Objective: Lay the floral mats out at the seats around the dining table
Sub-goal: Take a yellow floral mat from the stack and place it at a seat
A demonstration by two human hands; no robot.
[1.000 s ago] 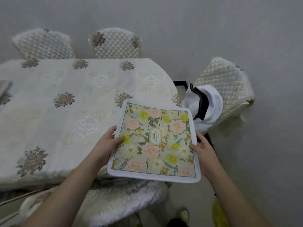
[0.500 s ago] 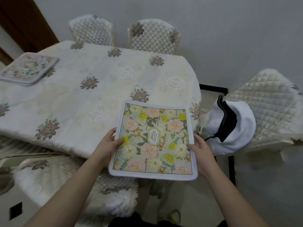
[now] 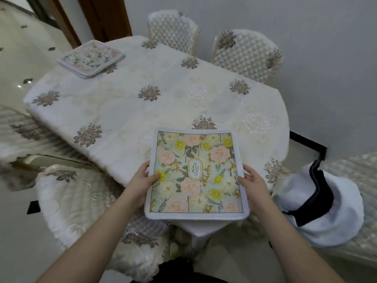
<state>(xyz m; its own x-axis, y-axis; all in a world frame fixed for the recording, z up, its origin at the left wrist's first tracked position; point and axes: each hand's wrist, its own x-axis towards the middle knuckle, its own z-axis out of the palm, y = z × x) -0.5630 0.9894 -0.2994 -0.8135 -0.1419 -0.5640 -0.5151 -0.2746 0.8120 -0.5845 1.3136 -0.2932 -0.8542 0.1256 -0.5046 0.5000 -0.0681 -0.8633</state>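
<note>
1. Cream cloth with embroidered brown flower motifs covers the dining table (image 3: 130, 111), which fills the middle of the view, with a plain pale wall behind it.
2. Two quilted chairs (image 3: 246, 54) stand at the far side of the table, and another padded chair (image 3: 81, 201) sits at the near left.
3. At the right, a white bag with a dark trim (image 3: 318, 205) rests on a quilted seat.
4. A person holds a floral mat (image 3: 195, 174) over the near edge of the table, close to its near right corner; its far end is above the cloth and its near end reaches past the table edge.
5. The mat shows pink and yellow flowers inside a white border, with a small oval label at its centre.
6. The left hand (image 3: 140, 180) pinches the mat's left edge, thumb on top and fingers beneath.
7. The right hand (image 3: 255, 184) pinches the right edge in the same way.
8. A stack of floral mats (image 3: 91, 58) lies at the far left corner of the table, well apart from the held one.
</note>
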